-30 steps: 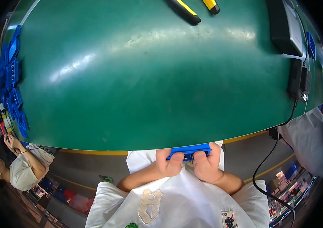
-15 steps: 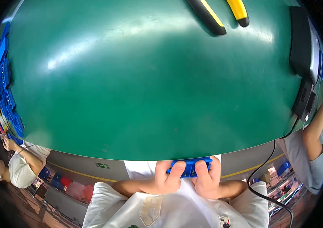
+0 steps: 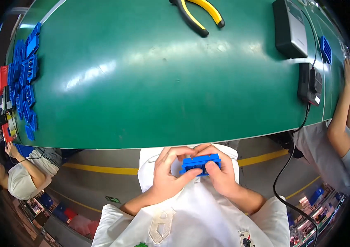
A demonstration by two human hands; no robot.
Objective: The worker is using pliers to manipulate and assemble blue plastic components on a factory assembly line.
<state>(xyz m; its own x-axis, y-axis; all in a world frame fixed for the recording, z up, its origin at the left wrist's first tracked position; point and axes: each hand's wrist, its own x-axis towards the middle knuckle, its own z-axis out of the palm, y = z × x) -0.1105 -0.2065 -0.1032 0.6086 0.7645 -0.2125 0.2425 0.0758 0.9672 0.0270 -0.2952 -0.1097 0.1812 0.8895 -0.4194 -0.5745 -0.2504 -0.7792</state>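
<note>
While hands (image 3: 166,173) (image 3: 225,177) hold it, blue casing (image 3: 202,159), interior partly hidden

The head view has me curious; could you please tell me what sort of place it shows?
Probably a factory or workshop assembly area, judging by the green workbench with pliers and a cluster of similar blue parts on it, and the yellow floor line.

"What shape is the blue plastic housing (image 3: 202,160)?"
"Boxy, long, recessed along one side."
"Where is it?"
"Held crosswise between left hand (image 3: 167,169) and right hand (image 3: 223,176), just off the worktop's (image 3: 170,111) near edge."
</note>
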